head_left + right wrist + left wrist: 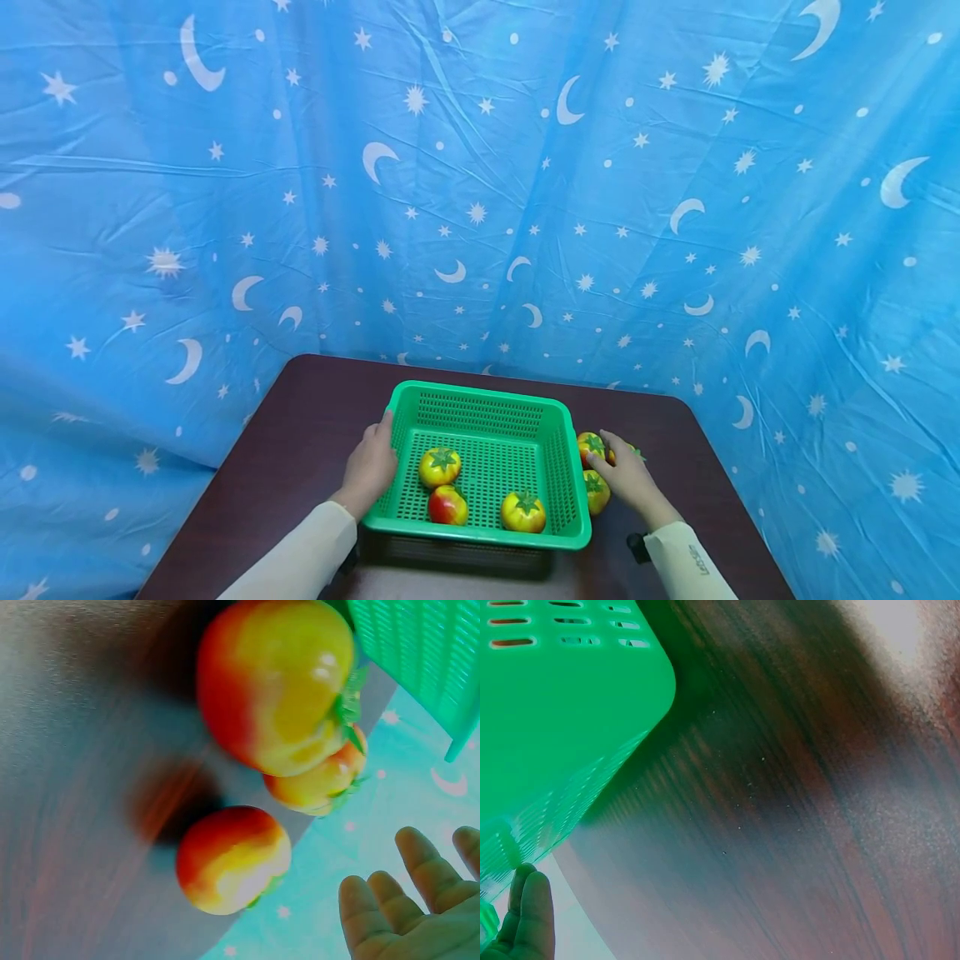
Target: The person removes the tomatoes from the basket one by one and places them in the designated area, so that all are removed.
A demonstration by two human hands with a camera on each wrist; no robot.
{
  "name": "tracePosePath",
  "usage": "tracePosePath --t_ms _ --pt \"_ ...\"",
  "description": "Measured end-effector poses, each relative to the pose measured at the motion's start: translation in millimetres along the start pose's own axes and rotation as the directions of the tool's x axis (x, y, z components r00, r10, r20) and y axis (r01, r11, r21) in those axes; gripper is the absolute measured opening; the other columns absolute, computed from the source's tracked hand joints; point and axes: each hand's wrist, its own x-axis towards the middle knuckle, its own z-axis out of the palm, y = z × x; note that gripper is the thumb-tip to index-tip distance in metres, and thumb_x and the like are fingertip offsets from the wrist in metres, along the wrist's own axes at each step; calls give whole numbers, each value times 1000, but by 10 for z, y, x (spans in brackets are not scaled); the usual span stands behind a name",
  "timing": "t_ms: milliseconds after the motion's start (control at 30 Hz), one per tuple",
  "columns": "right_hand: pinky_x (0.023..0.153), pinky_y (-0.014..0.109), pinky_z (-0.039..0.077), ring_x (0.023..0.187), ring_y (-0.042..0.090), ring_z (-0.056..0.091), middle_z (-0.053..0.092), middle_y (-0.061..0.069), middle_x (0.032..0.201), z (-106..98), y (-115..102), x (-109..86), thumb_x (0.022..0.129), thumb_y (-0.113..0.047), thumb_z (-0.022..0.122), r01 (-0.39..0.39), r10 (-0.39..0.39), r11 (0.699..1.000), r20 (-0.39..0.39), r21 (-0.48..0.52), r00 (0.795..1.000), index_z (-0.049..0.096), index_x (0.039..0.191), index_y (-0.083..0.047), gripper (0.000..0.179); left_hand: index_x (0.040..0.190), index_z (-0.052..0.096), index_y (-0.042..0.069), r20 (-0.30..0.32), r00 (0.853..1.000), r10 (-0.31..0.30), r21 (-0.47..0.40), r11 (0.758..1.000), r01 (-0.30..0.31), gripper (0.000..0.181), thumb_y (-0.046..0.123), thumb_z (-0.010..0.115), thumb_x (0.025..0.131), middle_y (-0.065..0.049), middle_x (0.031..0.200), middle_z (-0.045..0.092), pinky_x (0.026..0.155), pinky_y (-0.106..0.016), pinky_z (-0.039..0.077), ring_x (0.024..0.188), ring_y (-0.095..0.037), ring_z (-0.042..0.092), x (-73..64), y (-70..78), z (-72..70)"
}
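Note:
A green plastic basket (pixel 480 538) sits on the table with three yellow-red tomatoes inside: one tomato (pixel 438 468) at the left, a redder tomato (pixel 447 506) in front of it, and another tomato (pixel 523 513) at the right. My left hand (pixel 372 465) holds the basket's left side, its fingertips (pixel 536 900) by the outer wall. Outside the right wall are three more tomatoes, the nearest tomato (pixel 596 493) beside the basket. Over this group is my right hand (pixel 628 477), fingers spread and apart from the fruit in the right wrist view.
The dark brown table (pixel 300 417) has rounded far corners. Behind and at both sides hangs a blue curtain (pixel 480 167) with white moons and stars. The basket's right wall (pixel 420 667) stands close to the loose tomatoes.

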Motion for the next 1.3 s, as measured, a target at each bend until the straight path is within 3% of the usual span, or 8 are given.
tracePosePath --t_ms 233,567,967,1300 --pt "102 61 37 135 38 36 37 17 149 -50 -161 54 93 -41 54 78 -78 997 1 -14 997 31 147 -8 67 151 21 8 -3 1000 4 0 1000 -4 67 8 53 92 -22 136 45 91 -53 49 107 -33 59 -3 -3 -7" --pt "101 58 40 134 36 38 40 14 147 -78 -477 131 89 -45 59 165 -162 986 68 -31 984 34 146 -13 70 151 20 10 -5 1000 -2 2 1000 2 67 9 54 93 -21 136 45 91 -53 49 107 -33 59 -6 -13 -7" --pt "103 59 37 136 37 34 39 12 148 65 -761 220 89 -40 62 234 -221 970 151 -69 963 34 147 -11 71 151 20 10 -1 1000 2 -4 1000 -2 68 8 54 92 -21 136 45 91 -53 49 107 -33 59 -5 -14 -7" --pt "103 57 39 135 35 37 42 10 146 267 -855 266 89 -37 63 328 -294 937 240 -118 925 40 143 -10 64 151 19 8 1 1000 4 -1 1000 -4 68 8 53 93 -22 137 44 91 -53 49 108 -33 58 -2 -1 5"
